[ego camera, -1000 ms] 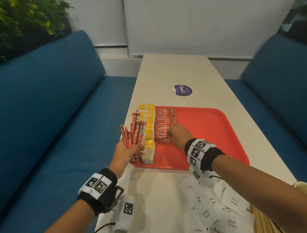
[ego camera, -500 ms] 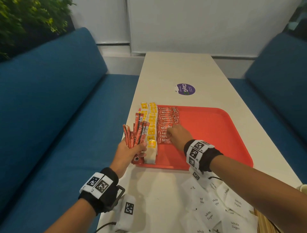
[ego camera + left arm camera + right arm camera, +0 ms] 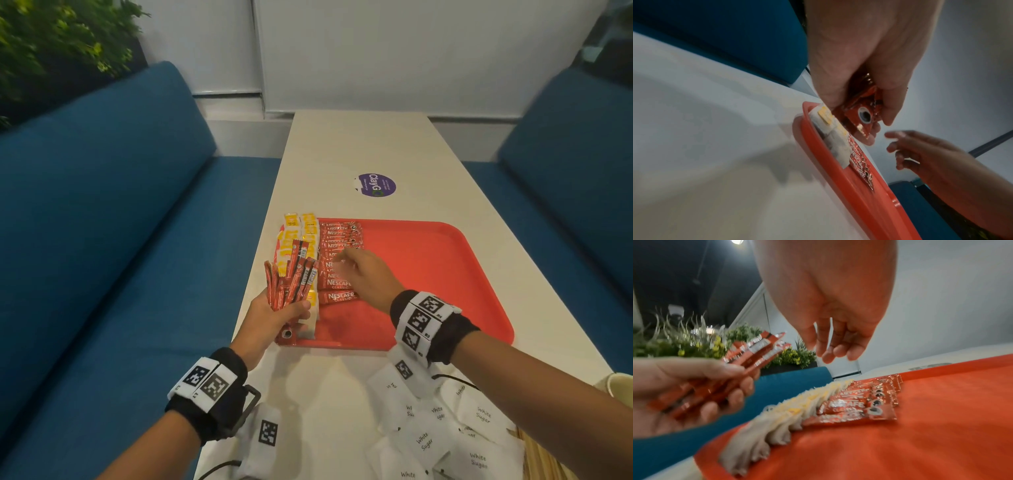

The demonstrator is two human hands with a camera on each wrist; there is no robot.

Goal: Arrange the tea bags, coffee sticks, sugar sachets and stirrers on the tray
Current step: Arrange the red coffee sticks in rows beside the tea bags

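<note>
A red tray (image 3: 445,267) lies on the white table. Along its left edge runs a row of yellow-tagged tea bags (image 3: 291,236), and beside it a row of red coffee sticks (image 3: 337,284) lies flat. My left hand (image 3: 274,315) grips a fanned bundle of coffee sticks (image 3: 291,277) over the tray's near left corner; the same bundle (image 3: 748,356) shows in the right wrist view. My right hand (image 3: 366,277) hovers just above the laid sticks with relaxed fingers (image 3: 836,352), holding nothing. White sugar sachets (image 3: 445,435) lie loose on the table near me.
Wooden stirrers (image 3: 544,459) poke in at the bottom right, next to a paper cup (image 3: 616,387). A purple round sticker (image 3: 376,185) sits beyond the tray. Blue sofas (image 3: 102,240) flank the table on both sides. The tray's right half (image 3: 941,418) is bare.
My right hand has lifted off the laid coffee sticks and opened, leaving one more stick at the near end of the row. The left hand keeps its bundle in place.
</note>
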